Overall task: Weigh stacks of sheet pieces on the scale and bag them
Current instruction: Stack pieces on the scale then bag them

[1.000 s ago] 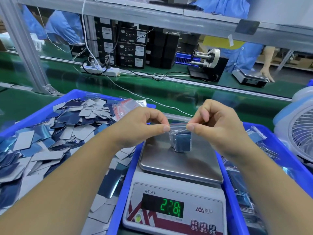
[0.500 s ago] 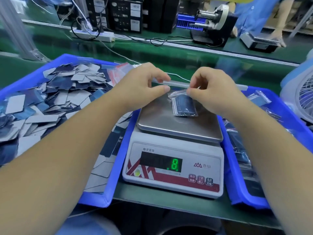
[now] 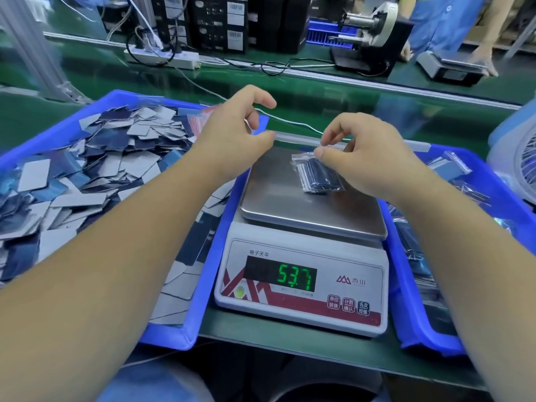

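A small clear zip bag (image 3: 316, 177) packed with dark blue sheet pieces lies flat on the steel pan (image 3: 290, 207) of the white scale (image 3: 301, 288), whose green display reads 53.7. My right hand (image 3: 362, 161) pinches the bag's top edge between thumb and fingertips. My left hand (image 3: 237, 132) hovers just left of the pan, fingers loosely curled, holding nothing. Loose blue and grey sheet pieces (image 3: 101, 158) fill the blue bin (image 3: 168, 335) on the left.
A second blue bin (image 3: 417, 323) on the right holds filled bags. Spare red-striped zip bags (image 3: 200, 120) lie at the left bin's far corner. A white fan (image 3: 519, 169) stands at the right edge. Cables, a power strip and black boxes line the green belt behind.
My left hand has let go of the bag and drawn back to the left. The bag now lies flat on the pan, and the display has gone from a lone 8 to 53.7.
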`<state>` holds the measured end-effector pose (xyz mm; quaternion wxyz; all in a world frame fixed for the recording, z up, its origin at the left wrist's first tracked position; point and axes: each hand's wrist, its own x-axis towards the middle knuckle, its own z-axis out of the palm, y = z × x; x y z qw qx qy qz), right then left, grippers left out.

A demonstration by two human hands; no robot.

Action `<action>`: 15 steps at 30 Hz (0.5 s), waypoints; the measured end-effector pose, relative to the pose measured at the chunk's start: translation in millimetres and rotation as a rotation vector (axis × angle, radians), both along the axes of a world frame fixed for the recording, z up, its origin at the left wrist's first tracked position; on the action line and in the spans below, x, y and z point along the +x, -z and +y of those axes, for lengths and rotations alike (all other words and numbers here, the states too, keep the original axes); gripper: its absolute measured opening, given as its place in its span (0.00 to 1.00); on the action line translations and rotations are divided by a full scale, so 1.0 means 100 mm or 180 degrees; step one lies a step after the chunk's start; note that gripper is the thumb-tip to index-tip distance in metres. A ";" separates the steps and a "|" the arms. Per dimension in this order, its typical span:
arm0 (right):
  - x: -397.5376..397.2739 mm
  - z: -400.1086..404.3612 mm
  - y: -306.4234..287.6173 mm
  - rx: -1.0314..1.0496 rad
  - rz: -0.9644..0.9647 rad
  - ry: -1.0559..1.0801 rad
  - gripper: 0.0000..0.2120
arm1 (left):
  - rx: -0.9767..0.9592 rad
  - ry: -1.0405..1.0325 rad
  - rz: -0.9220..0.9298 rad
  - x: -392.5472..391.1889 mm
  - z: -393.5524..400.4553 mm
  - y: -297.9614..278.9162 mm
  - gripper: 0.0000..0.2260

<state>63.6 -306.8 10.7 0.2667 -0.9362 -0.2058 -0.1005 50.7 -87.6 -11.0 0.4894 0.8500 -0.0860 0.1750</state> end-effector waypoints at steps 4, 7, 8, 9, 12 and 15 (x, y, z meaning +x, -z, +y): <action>-0.02 0.00 -0.01 -0.0113 -0.0048 -0.0078 0.06 | 0.0133 0.0022 0.0043 -0.01 -0.02 0.00 0.16; -0.03 -0.01 -0.02 -0.0146 -0.0080 -0.0081 0.06 | 0.0171 0.0000 0.0051 -0.01 -0.03 0.01 0.14; -0.04 0.00 -0.02 -0.0166 -0.0069 -0.0085 0.06 | 0.0177 0.0002 0.0065 -0.01 -0.03 0.01 0.13; -0.06 0.00 -0.03 -0.0174 -0.0052 -0.0093 0.06 | 0.0184 0.0003 0.0080 -0.01 -0.03 0.01 0.13; -0.09 0.03 -0.06 -0.0103 -0.0021 -0.0097 0.08 | 0.0204 0.0004 0.0105 -0.01 -0.04 0.02 0.12; -0.11 0.03 -0.08 -0.0180 -0.0012 -0.0094 0.10 | 0.0209 -0.0025 0.0092 -0.02 -0.06 0.03 0.11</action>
